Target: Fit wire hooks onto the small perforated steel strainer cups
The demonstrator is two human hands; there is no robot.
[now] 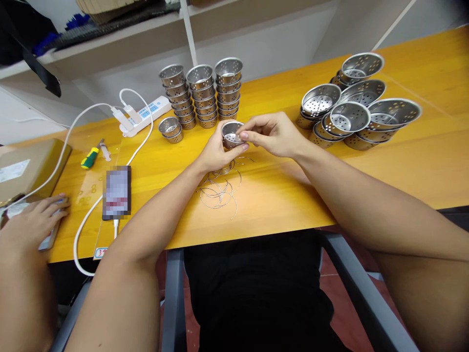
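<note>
At the far left, a cardboard box [54, 154] is seen on the yellow table [421, 181]. Nearer, a flat device [51, 238] is partly covered by a co-worker's hand [31, 222]. To the right of the box, a green and yellow screwdriver [90, 158] is laid just beside a small clear plastic piece [105, 152]. Nearer the table's edge, a phone [116, 193], its screen blurred, is joined to a white cable [75, 244]. Beyond it, a white power strip [148, 116] is set at a slant, with plugs fitted at its left end.

Right of the strip, perforated metal cups are piled in three tall stacks [205, 95] on the far side, side by side; a short stack [170, 131] is placed just in front of the left one.

In the middle, a metal cup [227, 141] is held above the table by the left hand [215, 149], its wall clasped between thumb and fingers, its mouth turned upward. Below and nearer, thin wire rings [219, 195] are lying loosely tangled on the table. The cup is met from the right by the right hand [271, 134], whose bent thumb and fingers are brought close together over the mouth; whether anything is pinched there cannot be told.

Farther right, well apart from the tall stacks, wider perforated cups [394, 120] are grouped in several low stacks, some of them leaning.
</note>
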